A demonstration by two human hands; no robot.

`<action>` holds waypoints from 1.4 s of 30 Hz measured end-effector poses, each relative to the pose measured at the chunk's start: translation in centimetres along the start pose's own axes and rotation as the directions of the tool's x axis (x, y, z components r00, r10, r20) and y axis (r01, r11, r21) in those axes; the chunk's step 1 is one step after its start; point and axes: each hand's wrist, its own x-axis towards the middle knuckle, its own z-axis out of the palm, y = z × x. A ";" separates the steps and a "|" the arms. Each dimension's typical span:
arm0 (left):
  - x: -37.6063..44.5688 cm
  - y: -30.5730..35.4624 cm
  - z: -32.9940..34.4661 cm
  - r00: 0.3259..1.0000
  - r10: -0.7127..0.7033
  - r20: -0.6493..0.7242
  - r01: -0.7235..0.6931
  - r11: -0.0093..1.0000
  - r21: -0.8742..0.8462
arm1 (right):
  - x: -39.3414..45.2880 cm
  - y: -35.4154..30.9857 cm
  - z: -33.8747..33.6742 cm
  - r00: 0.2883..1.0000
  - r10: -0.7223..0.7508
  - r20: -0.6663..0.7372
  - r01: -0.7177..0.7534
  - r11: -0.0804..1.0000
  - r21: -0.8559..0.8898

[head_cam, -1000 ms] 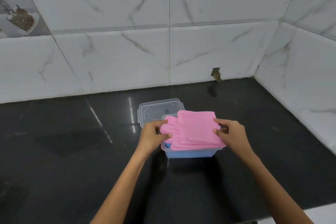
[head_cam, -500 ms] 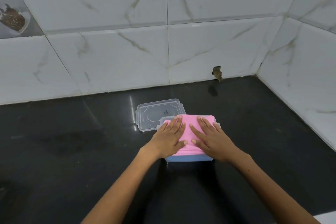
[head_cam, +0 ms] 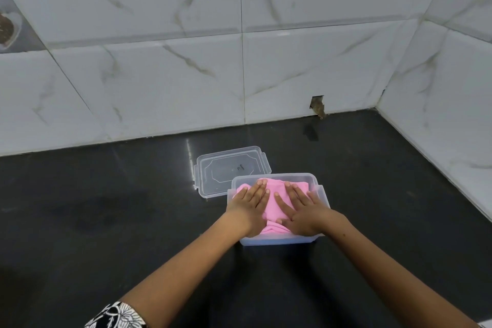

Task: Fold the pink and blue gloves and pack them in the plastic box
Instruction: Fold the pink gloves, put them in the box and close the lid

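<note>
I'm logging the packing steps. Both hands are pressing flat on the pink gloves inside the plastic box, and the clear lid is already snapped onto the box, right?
Not quite. The lid is not on the plastic box; the head view shows it lying on the black counter, behind the box and to its left. The rest holds: the left hand and right hand press flat on the pink gloves inside the box.

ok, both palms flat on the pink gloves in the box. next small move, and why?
Probably lift the left hand off and reach for the lid, which lies open just behind the box. The pink gloves sit pressed below the rim, with blue showing beneath them at the front, so packing looks done; the right hand could hold them down meanwhile.
</note>
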 end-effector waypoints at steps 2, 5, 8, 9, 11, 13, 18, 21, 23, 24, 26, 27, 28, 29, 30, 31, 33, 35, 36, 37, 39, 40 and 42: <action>0.3 0.0 0.0 1.000 0.001 0.031 -0.001 1.000 0.009 | 0.4 -0.1 -0.2 0.999 0.015 0.047 -0.014 1.000 -0.005; 0.7 0.3 0.0 0.998 -0.015 0.063 0.012 0.999 0.044 | 0.8 -0.5 -0.5 0.995 0.028 0.094 -0.028 1.000 0.004; 0.7 0.4 -0.1 0.997 -0.028 0.069 0.024 0.998 0.055 | 0.8 -0.7 -0.5 0.995 0.015 0.101 -0.017 1.000 0.014; 0.5 0.5 -0.2 0.997 -0.028 0.066 0.025 0.998 0.055 | 0.7 -0.9 -0.5 0.995 0.011 0.098 -0.012 1.000 0.007; 0.1 0.5 -0.4 0.999 -0.018 0.032 0.016 0.999 0.050 | 0.2 -0.8 -0.8 0.997 -0.001 0.077 0.001 1.000 -0.003; -0.5 0.3 -0.5 1.000 -0.001 -0.022 0.002 0.999 0.052 | -0.9 -0.2 -1.5 0.999 -0.023 0.025 0.021 0.997 0.069; -1.7 -0.3 -0.7 0.998 0.028 -0.054 -0.026 0.998 0.050 | -3.4 1.6 -2.6 0.982 0.012 -0.188 0.000 0.998 0.061; -1.7 -0.6 -0.4 0.999 0.043 -0.027 -0.041 0.996 0.076 | -3.2 1.6 -2.4 0.972 -0.030 -0.232 -0.006 0.989 -0.151; -1.4 -0.6 -0.2 0.999 0.032 0.010 -0.033 0.996 0.086 | -2.6 1.5 -1.9 0.968 -0.064 -0.242 0.009 0.975 -0.222; -1.2 -0.5 -0.1 0.999 0.026 0.033 -0.029 0.996 0.081 | -2.2 1.4 -1.7 0.968 -0.076 -0.240 0.012 0.965 -0.260; -0.6 -0.4 -0.1 0.996 0.014 0.084 -0.019 0.998 0.058 | -1.5 1.3 -1.2 0.965 -0.087 -0.247 0.009 0.954 -0.301; -0.3 -0.3 -0.1 0.994 0.012 0.112 -0.017 0.999 0.043 | -1.1 1.3 -1.0 0.964 -0.088 -0.249 0.006 0.950 -0.312; 0.0 -0.3 -0.1 0.990 0.010 0.137 -0.014 0.999 0.031 | -0.7 1.2 -0.9 0.964 -0.087 -0.252 0.002 0.947 -0.321; 0.2 -0.2 -0.1 0.987 0.006 0.158 -0.010 1.000 0.023 | -0.4 1.2 -0.7 0.963 -0.083 -0.256 -0.004 0.946 -0.323; 0.5 -0.1 -0.1 0.985 0.000 0.172 -0.003 1.000 0.019 | -0.1 1.2 -0.5 0.962 -0.078 -0.261 -0.010 0.947 -0.321; 0.5 -0.1 0.0 0.984 -0.009 0.180 0.006 1.000 0.016 | 0.0 1.1 -0.3 0.960 -0.073 -0.270 -0.018 0.947 -0.320; 0.6 0.0 0.2 0.983 -0.031 0.182 0.031 1.000 0.002 | 0.3 0.8 0.1 0.952 -0.067 -0.300 -0.037 0.944 -0.327; 0.3 -0.1 0.7 0.984 -0.052 0.169 0.058 0.998 -0.028 | 0.5 0.5 0.3 0.944 -0.079 -0.319 -0.042 0.934 -0.354; 0.0 -0.3 0.9 0.985 -0.058 0.164 0.065 0.997 -0.038 | 0.6 0.3 0.3 0.942 -0.089 -0.325 -0.038 0.930 -0.366; -0.4 -0.5 1.1 0.985 -0.061 0.159 0.068 0.997 -0.042 | 0.7 0.1 0.3 0.937 -0.100 -0.334 -0.033 0.928 -0.371; -1.4 -1.1 1.7 0.987 -0.054 0.151 0.061 0.997 -0.038 | 0.8 -0.7 0.5 0.927 -0.118 -0.356 -0.023 0.929 -0.370; -1.9 -1.4 1.9 0.988 -0.048 0.144 0.054 0.998 -0.036 | 0.9 -1.2 0.7 0.924 -0.128 -0.360 -0.016 0.929 -0.370; -2.8 -2.0 2.3 0.993 -0.026 0.114 0.029 0.999 -0.026 | 1.1 -2.0 1.0 0.919 -0.138 -0.368 -0.007 0.930 -0.367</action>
